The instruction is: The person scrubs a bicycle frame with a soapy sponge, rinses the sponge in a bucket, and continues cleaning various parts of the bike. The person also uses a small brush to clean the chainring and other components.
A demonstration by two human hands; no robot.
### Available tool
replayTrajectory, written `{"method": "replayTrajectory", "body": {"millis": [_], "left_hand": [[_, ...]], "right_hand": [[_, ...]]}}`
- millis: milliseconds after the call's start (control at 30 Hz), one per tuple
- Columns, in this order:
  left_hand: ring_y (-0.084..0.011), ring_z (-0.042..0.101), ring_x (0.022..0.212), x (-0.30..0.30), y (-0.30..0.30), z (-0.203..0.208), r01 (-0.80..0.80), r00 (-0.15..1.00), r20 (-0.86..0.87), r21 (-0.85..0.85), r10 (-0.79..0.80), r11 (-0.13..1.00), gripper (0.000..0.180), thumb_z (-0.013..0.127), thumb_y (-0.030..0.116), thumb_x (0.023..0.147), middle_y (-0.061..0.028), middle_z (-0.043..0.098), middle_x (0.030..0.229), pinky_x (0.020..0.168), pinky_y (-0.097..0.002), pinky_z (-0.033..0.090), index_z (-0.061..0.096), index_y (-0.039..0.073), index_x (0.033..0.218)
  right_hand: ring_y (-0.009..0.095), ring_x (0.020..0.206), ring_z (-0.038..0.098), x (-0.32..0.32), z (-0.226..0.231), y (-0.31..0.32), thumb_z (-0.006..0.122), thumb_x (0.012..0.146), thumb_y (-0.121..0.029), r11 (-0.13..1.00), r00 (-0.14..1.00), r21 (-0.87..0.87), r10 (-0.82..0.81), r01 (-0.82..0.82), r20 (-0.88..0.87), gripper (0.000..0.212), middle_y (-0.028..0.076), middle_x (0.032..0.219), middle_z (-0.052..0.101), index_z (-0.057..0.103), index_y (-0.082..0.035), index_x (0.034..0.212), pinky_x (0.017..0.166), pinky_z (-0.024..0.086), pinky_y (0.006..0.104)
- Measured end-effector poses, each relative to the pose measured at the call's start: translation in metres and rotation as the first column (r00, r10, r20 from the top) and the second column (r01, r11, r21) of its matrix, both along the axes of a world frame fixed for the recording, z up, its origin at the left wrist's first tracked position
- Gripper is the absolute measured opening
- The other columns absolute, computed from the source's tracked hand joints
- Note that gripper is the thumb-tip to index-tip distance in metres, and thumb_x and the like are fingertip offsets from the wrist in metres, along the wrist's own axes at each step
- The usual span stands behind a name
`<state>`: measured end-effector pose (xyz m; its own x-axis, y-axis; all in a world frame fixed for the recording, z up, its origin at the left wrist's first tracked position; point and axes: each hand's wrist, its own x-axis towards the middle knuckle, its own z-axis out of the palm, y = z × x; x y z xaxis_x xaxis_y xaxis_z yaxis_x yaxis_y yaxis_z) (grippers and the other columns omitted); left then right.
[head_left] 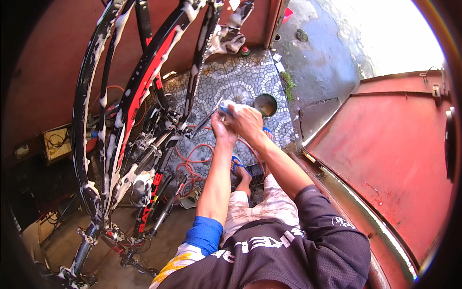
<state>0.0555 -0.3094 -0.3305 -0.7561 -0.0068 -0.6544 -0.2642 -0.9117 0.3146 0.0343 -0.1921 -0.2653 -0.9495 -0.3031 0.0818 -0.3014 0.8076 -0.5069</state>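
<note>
A black and red bicycle frame (149, 72), streaked with white foam, stands upended on my left. Just right of its lower middle, my two hands are close together. My right hand (248, 121) is closed around a blue and white foamy thing (226, 108), mostly covered by the fingers; its kind is unclear. My left hand (223, 129) is curled against it from below, and what its fingers hold is hidden. A thin dark bar (204, 123) runs from the bicycle's crank area (180, 127) up to my hands.
An orange hose (192, 161) lies coiled on the patterned tile floor (236, 72). A round bowl (265, 105) stands beyond my right hand. My feet wear blue flip-flops (242, 166). Red metal panels (385, 164) stand at right; a wooden box (57, 143) sits at left.
</note>
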Motion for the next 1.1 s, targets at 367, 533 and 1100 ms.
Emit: {"method": "replayTrajectory", "body": {"millis": [367,533,1100], "left_hand": [[-0.0279,0.074,0.087,-0.041,0.014,-0.009,0.264,0.962,0.151,-0.281,-0.229,0.923,0.021,0.065,0.025,0.101,-0.0118,0.074,0.103,0.077,-0.0501,0.063,0.066,0.007,0.112],[-0.0282,0.074,0.082,-0.054,0.032,0.01,0.308,0.9,0.429,-0.509,-0.073,0.804,0.02,0.069,0.02,0.096,-0.0124,0.073,0.1,0.07,-0.0517,0.063,0.065,0.006,0.11],[-0.025,0.072,0.075,-0.045,0.024,-0.013,0.411,0.869,0.482,-0.582,-0.11,0.702,0.013,0.069,0.014,0.093,-0.0104,0.072,0.091,0.06,-0.0433,0.06,0.065,0.005,0.101]], "right_hand": [[0.041,0.062,0.064,0.044,-0.03,0.017,0.068,0.098,-0.026,0.655,0.805,-0.484,-0.554,0.58,0.215,0.02,0.019,0.07,0.063,0.061,-0.007,0.096,0.055,0.046,0.0489],[0.043,0.065,0.063,0.044,-0.077,0.008,0.063,0.1,-0.022,0.513,0.665,-0.495,-0.72,0.701,0.195,0.024,0.021,0.071,0.06,0.056,-0.003,0.088,0.059,0.046,0.052],[0.041,0.079,0.064,0.048,-0.048,-0.002,0.059,0.101,-0.021,0.463,0.622,-0.443,-0.704,0.768,0.343,0.016,0.021,0.09,0.06,0.065,-0.006,0.101,0.067,0.047,0.0535]]}}
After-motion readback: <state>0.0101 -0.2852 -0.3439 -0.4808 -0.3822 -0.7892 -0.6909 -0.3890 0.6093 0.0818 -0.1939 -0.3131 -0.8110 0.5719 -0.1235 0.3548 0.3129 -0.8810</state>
